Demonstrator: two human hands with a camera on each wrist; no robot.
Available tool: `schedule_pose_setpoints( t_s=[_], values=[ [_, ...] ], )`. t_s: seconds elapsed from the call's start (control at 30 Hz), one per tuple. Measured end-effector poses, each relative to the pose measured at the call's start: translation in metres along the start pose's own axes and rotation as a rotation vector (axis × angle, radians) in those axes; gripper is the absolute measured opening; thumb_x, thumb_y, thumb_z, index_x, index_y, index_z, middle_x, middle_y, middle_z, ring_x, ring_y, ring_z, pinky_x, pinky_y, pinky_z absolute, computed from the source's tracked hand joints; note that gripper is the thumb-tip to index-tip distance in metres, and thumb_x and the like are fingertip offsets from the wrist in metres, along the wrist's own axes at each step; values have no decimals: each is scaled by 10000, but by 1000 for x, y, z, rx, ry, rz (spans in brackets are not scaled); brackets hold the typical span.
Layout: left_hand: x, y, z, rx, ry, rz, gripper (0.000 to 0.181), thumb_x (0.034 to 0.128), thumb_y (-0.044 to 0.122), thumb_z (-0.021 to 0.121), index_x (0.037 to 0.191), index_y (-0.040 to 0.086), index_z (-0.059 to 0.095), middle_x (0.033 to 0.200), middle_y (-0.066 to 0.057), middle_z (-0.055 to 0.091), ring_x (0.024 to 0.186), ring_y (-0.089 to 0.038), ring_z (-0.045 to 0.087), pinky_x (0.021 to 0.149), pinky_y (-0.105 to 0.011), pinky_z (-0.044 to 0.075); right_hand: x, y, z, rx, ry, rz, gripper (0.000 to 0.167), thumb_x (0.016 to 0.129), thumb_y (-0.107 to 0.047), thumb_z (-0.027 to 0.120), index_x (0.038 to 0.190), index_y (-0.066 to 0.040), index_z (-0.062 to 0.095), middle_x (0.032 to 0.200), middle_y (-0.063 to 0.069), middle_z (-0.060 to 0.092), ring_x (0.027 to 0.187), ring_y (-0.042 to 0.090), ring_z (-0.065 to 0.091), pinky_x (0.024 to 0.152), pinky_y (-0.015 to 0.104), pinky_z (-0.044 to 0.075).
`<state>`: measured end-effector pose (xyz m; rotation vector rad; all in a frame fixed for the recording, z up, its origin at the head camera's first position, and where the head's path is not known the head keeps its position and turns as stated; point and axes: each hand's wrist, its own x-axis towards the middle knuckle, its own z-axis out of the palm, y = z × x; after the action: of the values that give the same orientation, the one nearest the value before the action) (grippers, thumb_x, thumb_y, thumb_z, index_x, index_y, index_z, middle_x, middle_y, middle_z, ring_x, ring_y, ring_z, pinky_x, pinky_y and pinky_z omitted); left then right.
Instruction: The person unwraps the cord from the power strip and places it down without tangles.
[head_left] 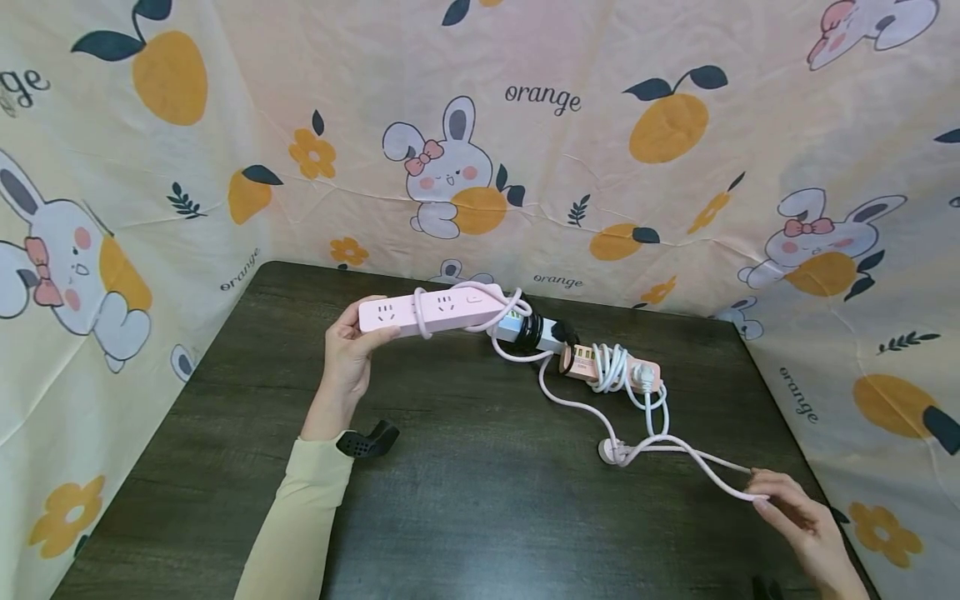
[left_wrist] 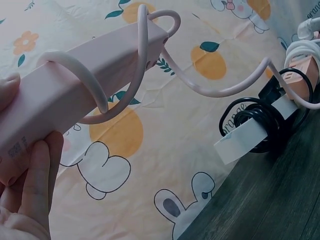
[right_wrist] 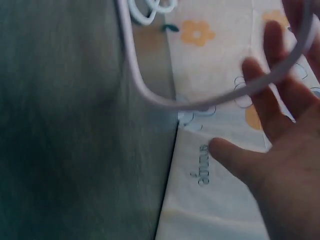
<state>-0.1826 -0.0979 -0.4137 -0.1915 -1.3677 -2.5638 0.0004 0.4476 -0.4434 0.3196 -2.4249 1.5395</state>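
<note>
Background: a cream and pink cloth (head_left: 337,50) printed with oranges and rabbits stands behind a dark wood-grain tabletop (head_left: 480,500). On the left, a pale sleeve (head_left: 296,517) ends at a wrist wearing a black strap (head_left: 367,440). The left hand (head_left: 352,354) grips the left end of a pink power strip (head_left: 450,308), thumb and fingers closed about its body. The strip is held raised near the far edge of the tabletop, sockets upward, with its pink cord (head_left: 570,404) looped round it. Just right, along the far edge, lies a blue-and-white power strip (head_left: 511,327) bound with black cord (head_left: 530,331). Next, towards the far right corner, is a peach power strip (head_left: 582,363) wrapped in white cord (head_left: 612,367). Nearer the front sits a pale plug (head_left: 609,452), touching the pink cord. At the right edge, the right hand (head_left: 798,517) has thumb and fingers spread, the cord's bend across the fingers.
</note>
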Motion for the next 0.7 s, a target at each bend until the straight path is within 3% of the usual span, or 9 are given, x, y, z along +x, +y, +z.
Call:
schedule_pose_setpoints(
  t_s=[0.1, 0.2, 0.33, 0.43, 0.53, 0.7],
  values=[
    [-1, 0, 0, 1, 4, -5, 494, 698, -270, 573, 978, 126, 671, 974, -19, 647, 905, -126, 609, 711, -211, 532, -5, 5, -2, -211, -80, 28, 222, 797, 204, 568, 940, 55, 650, 1065, -101, 571, 1103, -47, 429, 850, 64, 325],
    [-2, 1, 0, 0, 9, -6, 500, 697, -271, 571, 972, 134, 674, 974, -20, 645, 906, -127, 609, 712, -211, 532, -7, 10, -1, -322, -133, 4, 261, 724, 186, 651, 859, -36, 684, 980, -98, 602, 1054, -104, 421, 837, 62, 273],
    [-2, 0, -1, -2, 8, 2, 498, 698, -274, 563, 975, 125, 675, 969, -21, 647, 897, -127, 612, 705, -208, 531, -8, 15, 5, -379, -190, -17, 315, 631, 141, 736, 752, -147, 698, 830, -117, 621, 926, -118, 454, 775, 33, 282],
    [-3, 0, -2, -3, 8, 6, 499, 701, -277, 559, 977, 122, 674, 969, -21, 647, 897, -128, 613, 706, -209, 531, -7, 17, 11, -436, -271, -6, 286, 615, 69, 776, 700, -190, 687, 744, -143, 595, 777, -64, 473, 649, 103, 339],
    [-4, 0, -3, 2, 11, 7, 500, 705, -274, 558, 976, 129, 675, 974, -19, 646, 902, -128, 613, 710, -213, 532, -5, 23, 15, -428, -359, -49, 267, 613, 62, 778, 684, -175, 677, 680, -121, 568, 645, 2, 481, 537, 193, 355],
    [-4, 0, -4, 5, 8, 4, 496, 709, -270, 559, 982, 129, 672, 978, -17, 647, 908, -129, 614, 715, -215, 533, -6, 33, 21, -390, -421, -123, 286, 587, 113, 765, 673, -137, 655, 641, -107, 544, 574, -5, 479, 472, 172, 349]
  ],
)
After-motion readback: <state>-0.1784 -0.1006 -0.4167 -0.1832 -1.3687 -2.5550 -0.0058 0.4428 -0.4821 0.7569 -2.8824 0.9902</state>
